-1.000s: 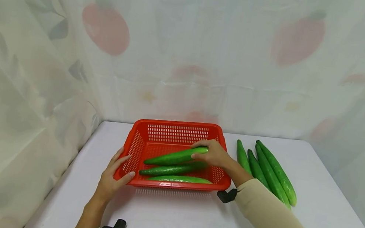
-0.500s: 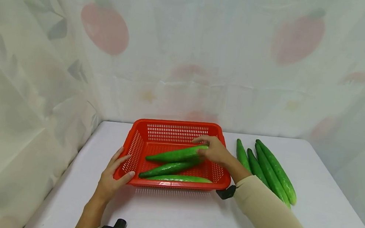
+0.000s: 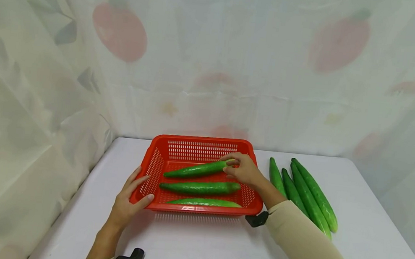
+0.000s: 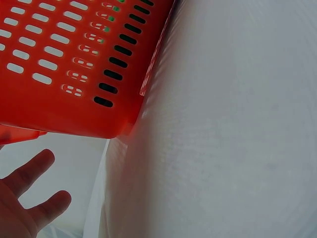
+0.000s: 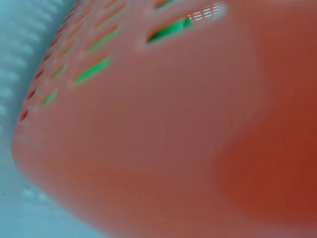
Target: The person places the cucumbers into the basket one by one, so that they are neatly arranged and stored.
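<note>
A red plastic basket [image 3: 199,209] with slotted walls holds three long green cucumbers. My right hand [image 3: 246,170] reaches over its right side, fingers and thumb around the right end of the farthest cucumber [image 3: 195,171]. Another cucumber [image 3: 199,187] lies across the middle of the basket, and a third [image 3: 203,202] lies along the front wall, partly hidden by the rim. My left hand [image 3: 125,203] rests at the front left corner with fingers spread, its thumb on the rim. In the left wrist view, two straight fingers [image 4: 49,208] stand out beside the basket wall [image 4: 64,99].
Several more cucumbers [image 3: 314,195] lie side by side on the white table [image 3: 195,246], right of the basket; my right sleeve [image 3: 313,246] covers part of them. A printed curtain [image 3: 207,62] hangs behind the table and along its sides.
The farthest cucumber has shifted toward the back of the basket with my right hand. The middle cucumber, tilted half a second ago, lies nearly level across the basket now. My left hand has stayed put.
</note>
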`<move>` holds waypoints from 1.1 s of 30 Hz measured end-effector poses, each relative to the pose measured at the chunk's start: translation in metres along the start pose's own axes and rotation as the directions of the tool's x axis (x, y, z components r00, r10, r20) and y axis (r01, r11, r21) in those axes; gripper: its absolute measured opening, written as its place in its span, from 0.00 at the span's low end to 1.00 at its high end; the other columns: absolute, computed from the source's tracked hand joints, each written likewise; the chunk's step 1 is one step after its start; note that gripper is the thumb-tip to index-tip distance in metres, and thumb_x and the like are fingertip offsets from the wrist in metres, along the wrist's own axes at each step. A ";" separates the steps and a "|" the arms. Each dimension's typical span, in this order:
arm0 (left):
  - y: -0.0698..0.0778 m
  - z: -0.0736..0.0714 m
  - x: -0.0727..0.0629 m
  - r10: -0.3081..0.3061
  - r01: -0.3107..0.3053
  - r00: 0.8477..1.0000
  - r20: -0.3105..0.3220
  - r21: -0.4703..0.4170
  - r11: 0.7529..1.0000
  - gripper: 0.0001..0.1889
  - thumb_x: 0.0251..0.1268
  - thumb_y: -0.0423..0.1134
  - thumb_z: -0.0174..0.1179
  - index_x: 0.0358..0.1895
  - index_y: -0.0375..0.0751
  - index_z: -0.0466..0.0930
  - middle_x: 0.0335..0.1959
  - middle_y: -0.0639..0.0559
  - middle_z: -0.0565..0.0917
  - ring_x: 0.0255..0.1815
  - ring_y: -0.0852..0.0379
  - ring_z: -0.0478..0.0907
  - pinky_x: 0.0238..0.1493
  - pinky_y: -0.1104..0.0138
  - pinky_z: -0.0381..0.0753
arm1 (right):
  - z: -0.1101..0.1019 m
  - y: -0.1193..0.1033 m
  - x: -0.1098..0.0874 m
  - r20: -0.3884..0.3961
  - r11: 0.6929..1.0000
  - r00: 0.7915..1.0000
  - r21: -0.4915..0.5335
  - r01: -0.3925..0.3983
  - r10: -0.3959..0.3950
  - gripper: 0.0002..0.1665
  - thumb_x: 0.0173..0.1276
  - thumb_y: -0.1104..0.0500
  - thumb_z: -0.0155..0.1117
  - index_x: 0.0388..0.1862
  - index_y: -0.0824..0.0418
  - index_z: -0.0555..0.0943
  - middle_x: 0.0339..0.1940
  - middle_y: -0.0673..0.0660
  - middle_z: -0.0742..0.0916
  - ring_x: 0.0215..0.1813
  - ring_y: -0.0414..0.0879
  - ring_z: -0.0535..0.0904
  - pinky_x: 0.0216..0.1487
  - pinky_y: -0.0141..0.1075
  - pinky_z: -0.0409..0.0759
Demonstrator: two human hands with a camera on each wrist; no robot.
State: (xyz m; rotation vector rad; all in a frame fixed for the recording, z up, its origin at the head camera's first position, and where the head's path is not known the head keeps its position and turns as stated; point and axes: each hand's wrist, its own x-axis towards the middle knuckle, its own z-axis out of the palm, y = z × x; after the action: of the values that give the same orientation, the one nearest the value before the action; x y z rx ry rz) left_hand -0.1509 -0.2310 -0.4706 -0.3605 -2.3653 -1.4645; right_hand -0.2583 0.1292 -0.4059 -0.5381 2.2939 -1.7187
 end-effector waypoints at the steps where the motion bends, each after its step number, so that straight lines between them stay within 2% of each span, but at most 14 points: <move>1: 0.000 0.000 0.000 0.001 -0.001 1.000 0.001 0.004 1.000 0.29 0.57 0.35 0.67 0.64 0.36 0.73 0.75 0.49 0.55 0.72 0.44 0.54 0.57 0.79 0.61 | 0.000 -0.001 -0.001 -0.004 1.000 1.000 0.005 0.000 0.000 0.19 0.65 0.69 0.65 0.55 0.64 0.80 0.61 0.67 0.75 0.61 0.65 0.72 0.44 0.55 0.79; 8: -0.001 0.000 0.000 -0.011 0.011 1.000 -0.003 0.006 1.000 0.28 0.58 0.36 0.67 0.63 0.37 0.73 0.75 0.50 0.55 0.73 0.47 0.53 0.58 0.78 0.61 | -0.002 -0.005 -0.010 -0.023 0.998 0.999 0.051 0.046 -0.045 0.22 0.64 0.67 0.66 0.58 0.62 0.78 0.59 0.70 0.76 0.61 0.67 0.72 0.44 0.55 0.78; 17: 0.002 0.000 0.000 -0.012 0.012 1.000 -0.016 0.015 1.000 0.28 0.56 0.34 0.67 0.63 0.37 0.74 0.75 0.49 0.56 0.73 0.45 0.53 0.57 0.79 0.60 | -0.008 -0.006 -0.024 -0.056 0.988 0.990 0.077 0.137 -0.133 0.24 0.64 0.65 0.67 0.60 0.63 0.76 0.58 0.62 0.78 0.58 0.61 0.74 0.44 0.53 0.80; 19: 0.007 0.000 0.000 -0.013 0.014 1.000 -0.015 0.020 1.000 0.28 0.56 0.33 0.67 0.63 0.35 0.73 0.75 0.46 0.56 0.72 0.43 0.53 0.57 0.79 0.60 | -0.010 -0.008 -0.027 -0.064 0.985 0.987 0.081 0.152 -0.147 0.25 0.64 0.65 0.68 0.60 0.64 0.75 0.58 0.62 0.78 0.58 0.60 0.74 0.43 0.51 0.80; 23: 0.027 -0.002 -0.001 -0.013 0.013 1.000 -0.013 0.015 1.000 0.27 0.56 0.31 0.66 0.62 0.30 0.73 0.74 0.39 0.56 0.71 0.38 0.54 0.56 0.80 0.61 | -0.015 -0.013 -0.035 -0.072 0.982 0.985 0.090 0.165 -0.159 0.26 0.64 0.65 0.67 0.61 0.64 0.74 0.58 0.63 0.78 0.58 0.61 0.74 0.43 0.50 0.81; 26: 0.037 -0.003 -0.001 0.008 -0.008 1.000 -0.010 0.012 1.000 0.27 0.57 0.31 0.64 0.61 0.28 0.72 0.73 0.35 0.56 0.70 0.35 0.54 0.56 0.79 0.62 | -0.019 -0.018 -0.043 -0.086 0.978 0.980 0.099 0.185 -0.177 0.27 0.64 0.66 0.67 0.62 0.65 0.73 0.58 0.64 0.77 0.57 0.63 0.74 0.43 0.50 0.80; 29: 0.040 -0.003 -0.001 0.018 -0.018 1.000 -0.006 0.020 1.000 0.27 0.58 0.32 0.64 0.62 0.28 0.72 0.72 0.34 0.56 0.70 0.35 0.54 0.57 0.78 0.61 | -0.024 -0.023 -0.051 -0.106 0.973 0.973 0.091 0.213 -0.203 0.28 0.64 0.66 0.66 0.63 0.65 0.72 0.58 0.64 0.76 0.58 0.65 0.73 0.43 0.48 0.81; 33: 0.044 -0.004 -0.001 -0.005 0.005 1.000 -0.004 0.026 1.000 0.26 0.57 0.31 0.64 0.61 0.28 0.72 0.73 0.35 0.57 0.70 0.35 0.54 0.57 0.79 0.61 | -0.031 -0.029 -0.061 -0.131 0.972 0.967 0.051 0.227 -0.219 0.28 0.64 0.65 0.66 0.63 0.63 0.73 0.58 0.62 0.76 0.59 0.68 0.71 0.43 0.44 0.81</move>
State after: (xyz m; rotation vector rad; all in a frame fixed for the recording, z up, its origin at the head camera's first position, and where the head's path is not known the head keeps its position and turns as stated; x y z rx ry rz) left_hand -0.1327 -0.2152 -0.4339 -0.3447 -2.3821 -1.4339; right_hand -0.2108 0.1742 -0.3716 -0.7201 2.3261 -1.9763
